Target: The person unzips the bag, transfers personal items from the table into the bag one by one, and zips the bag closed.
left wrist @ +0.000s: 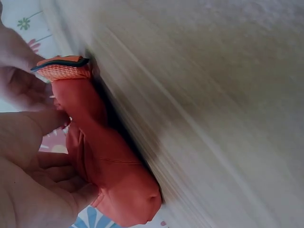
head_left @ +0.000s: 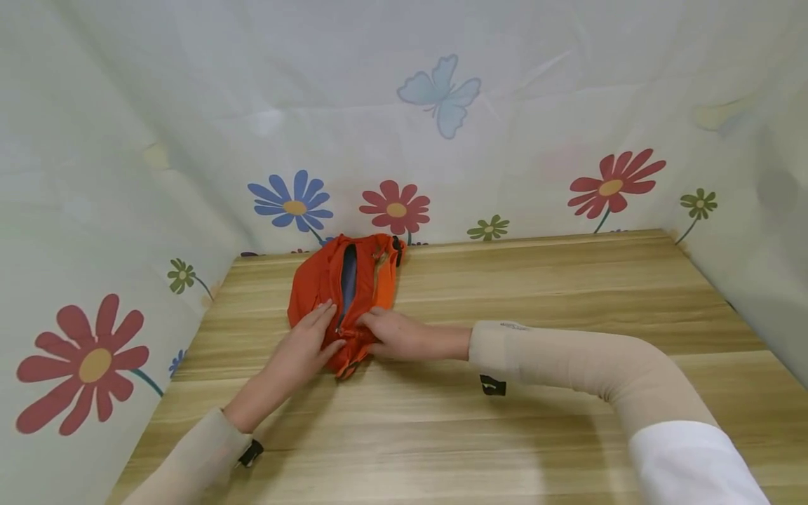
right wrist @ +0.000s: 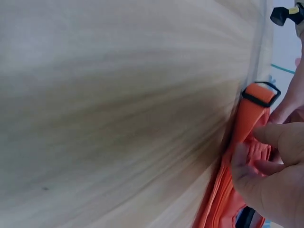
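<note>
A red-orange waist bag (head_left: 311, 281) lies on the wooden table, its front zipper parted to show a grey-blue lining (head_left: 349, 277). My left hand (head_left: 306, 344) rests on the bag's near left side, thumb and fingers spread and fairly straight. In the left wrist view the left thumb (left wrist: 45, 121) touches the red fabric. My right hand (head_left: 400, 335) grips the bag's near right edge beside the zipper's lower end, its fingers (right wrist: 241, 159) bent against the fabric. An orange strap (right wrist: 248, 118) with a black buckle (right wrist: 261, 97) shows beyond them. The right fingertips' exact hold is partly hidden.
The wooden table (head_left: 568, 294) meets a pale curtain (head_left: 505, 126) with printed flowers at the back and sides. A black clip (head_left: 398, 249) sits on the strap at the bag's far end. Dark straps hang at both wrists.
</note>
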Demonstrator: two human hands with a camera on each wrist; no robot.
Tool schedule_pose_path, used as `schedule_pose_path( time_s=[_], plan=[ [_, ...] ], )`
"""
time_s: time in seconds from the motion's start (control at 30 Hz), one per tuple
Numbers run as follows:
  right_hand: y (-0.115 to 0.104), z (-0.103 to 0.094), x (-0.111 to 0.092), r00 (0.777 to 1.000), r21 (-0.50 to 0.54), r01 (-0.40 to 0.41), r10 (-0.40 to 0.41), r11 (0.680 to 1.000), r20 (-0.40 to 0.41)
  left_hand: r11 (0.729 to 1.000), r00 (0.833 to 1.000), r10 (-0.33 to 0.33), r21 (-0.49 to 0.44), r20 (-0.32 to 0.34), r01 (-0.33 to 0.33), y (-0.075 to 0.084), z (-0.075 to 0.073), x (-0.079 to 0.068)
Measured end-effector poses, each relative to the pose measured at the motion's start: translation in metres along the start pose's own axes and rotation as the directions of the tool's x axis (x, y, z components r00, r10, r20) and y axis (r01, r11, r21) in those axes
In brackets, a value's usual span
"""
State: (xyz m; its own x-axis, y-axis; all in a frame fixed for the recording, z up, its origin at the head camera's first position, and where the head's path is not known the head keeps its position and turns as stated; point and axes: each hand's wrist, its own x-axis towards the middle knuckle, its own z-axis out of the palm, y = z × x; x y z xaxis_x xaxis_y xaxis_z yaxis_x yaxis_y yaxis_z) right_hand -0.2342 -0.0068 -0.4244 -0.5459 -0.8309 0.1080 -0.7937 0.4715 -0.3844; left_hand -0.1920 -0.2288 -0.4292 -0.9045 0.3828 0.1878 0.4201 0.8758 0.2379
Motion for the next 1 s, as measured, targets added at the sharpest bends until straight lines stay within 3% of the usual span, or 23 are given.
schedule_pose_path(
  time_s=[0.2, 0.37, 0.57, 0.77, 1.0],
  plan=[
    [0.003, -0.004, 0.016, 1.0, 0.01, -0.013, 0.013, 1.0, -0.003, 0.999, 0.999, -0.018, -0.05, -0.029, 0.016, -0.004, 0.0, 0.004],
    [0.005, -0.008, 0.023, 0.998, 0.052, -0.041, 0.038, 0.998, 0.052, 0.994, 0.997, -0.059, -0.092, -0.043, 0.055, -0.009, -0.001, 0.008],
    [0.008, -0.023, 0.028, 0.998, 0.051, -0.023, 0.02, 0.998, 0.056, 0.986, 0.991, -0.129, -0.104, 0.038, 0.132, -0.015, -0.005, 0.013],
    [0.011, -0.039, 0.033, 1.0, 0.012, -0.002, 0.002, 1.0, 0.015, 0.983, 0.987, -0.136, -0.114, 0.087, 0.146, -0.013, -0.01, 0.014],
    [0.015, -0.044, 0.037, 1.0, -0.017, -0.014, 0.013, 1.0, -0.02, 0.987, 0.996, -0.087, -0.135, -0.022, 0.083, -0.013, -0.012, 0.014]
  ],
)
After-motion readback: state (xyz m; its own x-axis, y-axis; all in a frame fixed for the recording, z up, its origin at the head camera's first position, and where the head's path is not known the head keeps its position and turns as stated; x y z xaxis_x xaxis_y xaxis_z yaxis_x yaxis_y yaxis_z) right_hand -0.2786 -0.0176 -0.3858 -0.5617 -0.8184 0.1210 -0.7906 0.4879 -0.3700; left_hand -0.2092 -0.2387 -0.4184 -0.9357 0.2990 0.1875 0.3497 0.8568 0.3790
